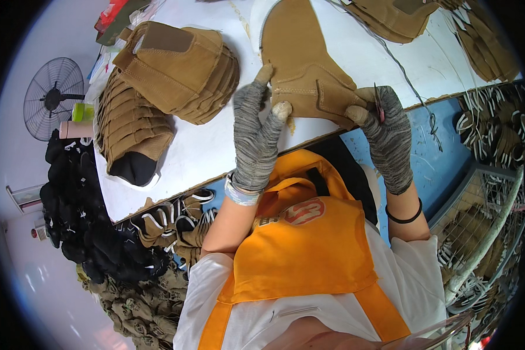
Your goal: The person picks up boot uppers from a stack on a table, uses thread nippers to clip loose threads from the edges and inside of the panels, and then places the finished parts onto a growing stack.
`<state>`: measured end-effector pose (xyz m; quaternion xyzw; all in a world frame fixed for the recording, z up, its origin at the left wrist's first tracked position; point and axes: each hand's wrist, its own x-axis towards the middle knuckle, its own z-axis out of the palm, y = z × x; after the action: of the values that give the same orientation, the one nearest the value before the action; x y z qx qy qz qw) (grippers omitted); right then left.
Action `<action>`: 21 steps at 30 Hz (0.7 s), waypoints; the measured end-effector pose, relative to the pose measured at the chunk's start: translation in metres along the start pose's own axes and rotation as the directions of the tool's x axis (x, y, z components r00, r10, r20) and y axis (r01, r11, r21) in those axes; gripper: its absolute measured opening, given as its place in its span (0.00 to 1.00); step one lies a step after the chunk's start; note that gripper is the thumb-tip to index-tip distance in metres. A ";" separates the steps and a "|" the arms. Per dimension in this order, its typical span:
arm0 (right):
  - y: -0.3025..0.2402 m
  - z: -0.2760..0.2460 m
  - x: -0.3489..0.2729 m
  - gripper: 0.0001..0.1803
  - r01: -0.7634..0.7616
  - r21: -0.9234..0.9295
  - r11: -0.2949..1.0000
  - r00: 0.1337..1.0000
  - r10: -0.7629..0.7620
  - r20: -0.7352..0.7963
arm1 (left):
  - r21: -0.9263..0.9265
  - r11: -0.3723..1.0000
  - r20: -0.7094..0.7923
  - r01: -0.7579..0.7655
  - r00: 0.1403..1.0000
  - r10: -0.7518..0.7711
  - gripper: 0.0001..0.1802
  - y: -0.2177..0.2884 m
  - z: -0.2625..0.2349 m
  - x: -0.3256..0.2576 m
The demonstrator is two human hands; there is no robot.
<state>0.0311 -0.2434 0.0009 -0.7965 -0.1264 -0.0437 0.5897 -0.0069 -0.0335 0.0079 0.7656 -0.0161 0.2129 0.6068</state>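
Observation:
A tan suede boot upper (pixel 309 64) lies over the near edge of the white table, its stitched panel toward me. My left hand (pixel 256 128), in a grey knit glove with pale fingertips, grips its left edge, thumb on top and a finger along the side. At the right corner, my gloved right hand (pixel 387 131) pinches the upper between thumb and fingers. A small pointed metal tool with a reddish part (pixel 379 104), perhaps thread snips, sits among the right fingers; most of it is hidden.
Stacked tan boot uppers (pixel 175 70) stand on the white table (pixel 198 151) at left, with more uppers (pixel 391 17) at far right. A dark cord (pixel 399 67) hangs over the edge. Right of me is a wire cart (pixel 478 216) of pieces; a fan (pixel 53 98) stands far left.

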 end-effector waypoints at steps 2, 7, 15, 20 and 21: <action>-0.001 0.003 -0.002 0.16 0.011 0.060 0.998 1.000 -0.010 -0.018 | -0.124 0.988 -0.001 0.097 0.995 -0.098 0.31 0.015 0.005 -0.004; -0.008 0.004 -0.004 0.14 0.101 0.088 0.991 0.992 -0.093 -0.091 | -0.205 0.971 0.000 0.122 0.992 -0.125 0.33 0.025 0.000 -0.004; -0.011 0.006 -0.003 0.13 0.290 -0.041 0.956 0.939 -0.292 -0.182 | -0.318 0.840 0.281 0.440 0.890 -0.360 0.33 0.018 -0.002 0.005; -0.014 -0.003 0.007 0.15 0.345 0.025 0.938 0.908 -0.326 -0.264 | -0.331 0.870 0.235 0.365 0.925 -0.299 0.33 0.038 0.013 0.009; -0.016 -0.005 0.009 0.15 0.363 0.043 0.931 0.893 -0.334 -0.300 | -0.356 0.859 0.245 0.366 0.924 -0.292 0.33 0.040 0.014 0.010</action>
<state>0.0359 -0.2427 0.0190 -0.7162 -0.1819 -0.2580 0.6225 -0.0048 -0.0544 0.0455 0.6345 0.0172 0.0268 0.7722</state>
